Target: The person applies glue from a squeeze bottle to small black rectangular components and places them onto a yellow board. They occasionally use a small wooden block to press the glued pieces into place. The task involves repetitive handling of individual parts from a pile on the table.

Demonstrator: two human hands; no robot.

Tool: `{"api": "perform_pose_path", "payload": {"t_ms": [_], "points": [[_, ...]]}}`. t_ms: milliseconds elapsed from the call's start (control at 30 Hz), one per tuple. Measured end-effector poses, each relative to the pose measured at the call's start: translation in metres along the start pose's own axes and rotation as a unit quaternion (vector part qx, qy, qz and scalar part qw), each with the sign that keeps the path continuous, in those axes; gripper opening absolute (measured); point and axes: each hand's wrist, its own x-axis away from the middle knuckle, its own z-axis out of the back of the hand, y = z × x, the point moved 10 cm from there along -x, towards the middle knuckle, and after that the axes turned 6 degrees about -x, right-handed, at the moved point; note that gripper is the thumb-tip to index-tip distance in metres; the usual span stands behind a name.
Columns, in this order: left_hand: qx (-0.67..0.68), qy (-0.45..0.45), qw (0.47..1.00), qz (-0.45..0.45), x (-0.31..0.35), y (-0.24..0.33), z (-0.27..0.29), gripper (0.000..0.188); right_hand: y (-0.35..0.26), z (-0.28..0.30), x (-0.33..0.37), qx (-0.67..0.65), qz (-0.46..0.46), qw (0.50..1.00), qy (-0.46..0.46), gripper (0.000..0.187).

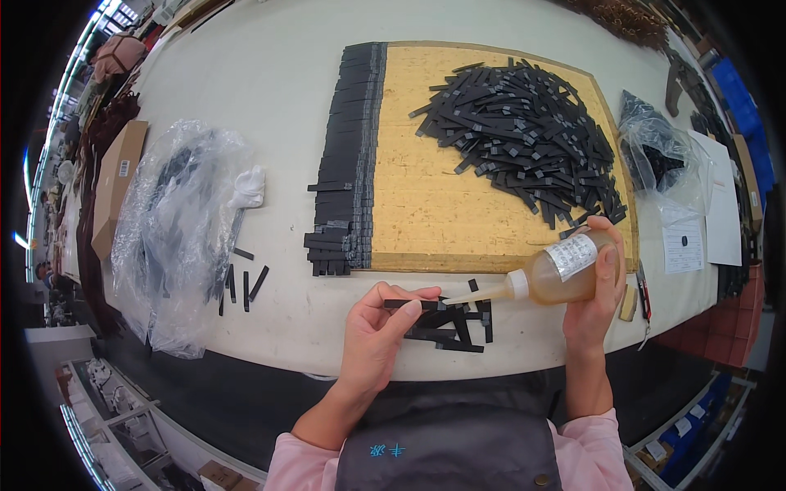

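From where I stand, the left hand [372,331] pinches a black strip [395,304] just nearer than the yellow board [417,196]. The right hand [596,304] wraps an amber squeeze bottle [550,282] over the board's near edge, its nozzle [481,295] at the strip. The strip looks light, fairly stiff, best pinched at its left end; the bottle seems smooth, soft-walled, safest gripped around its base.
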Motion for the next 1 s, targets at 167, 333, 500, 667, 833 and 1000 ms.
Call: {"api": "perform_pose_path", "payload": {"t_ms": [167, 333, 500, 667, 833, 1000], "points": [[0.0, -0.002, 1.0, -0.002, -0.001, 0.0, -0.001, 0.01, 0.001, 0.002, 0.0, -0.008, -0.004, 1.0, -0.005, 0.041], [-0.005, -0.001, 1.0, 0.003, 0.0, 0.001, -0.001, 0.01, 0.003, 0.003, 0.0, -0.009, 0.0, 1.0, -0.001, 0.041], [0.0, -0.003, 1.0, 0.006, 0.0, 0.001, -0.001, 0.01, 0.0, 0.002, 0.0, -0.013, 0.002, 1.0, -0.009, 0.041], [-0.002, -0.002, 1.0, 0.002, -0.001, 0.001, -0.001, 0.01, 0.002, -0.001, -0.001, -0.003, -0.01, 1.0, -0.02, 0.041], [0.004, -0.006, 1.0, 0.0, -0.001, 0.0, -0.001, 0.01, 0.013, -0.004, -0.002, -0.064, -0.075, 0.993, -0.069, 0.046], [-0.009, 0.0, 1.0, -0.002, -0.001, -0.001, -0.001, 0.01, 0.007, 0.002, -0.005, -0.056, -0.031, 0.998, 0.012, 0.042]]}}
